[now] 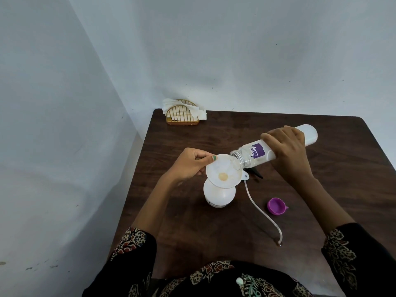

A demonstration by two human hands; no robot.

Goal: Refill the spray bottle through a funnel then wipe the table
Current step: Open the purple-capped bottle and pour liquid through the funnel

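Note:
A white spray bottle [219, 195] stands upright on the dark wooden table [321, 189] with a white funnel [222, 171] seated in its neck. My left hand [190, 163] pinches the funnel's rim on the left side. My right hand [287, 151] grips a white refill bottle [259, 154] with a purple label, tilted with its open mouth over the funnel. A little liquid shows in the funnel's centre. The removed spray head, mostly hidden behind the funnel, lies with its long tube [257, 206] trailing toward me.
A purple cap [276, 206] lies on the table to the right of the tube. A gold wire holder with white napkins [184, 113] stands at the far left corner. Walls border the table behind and on the left.

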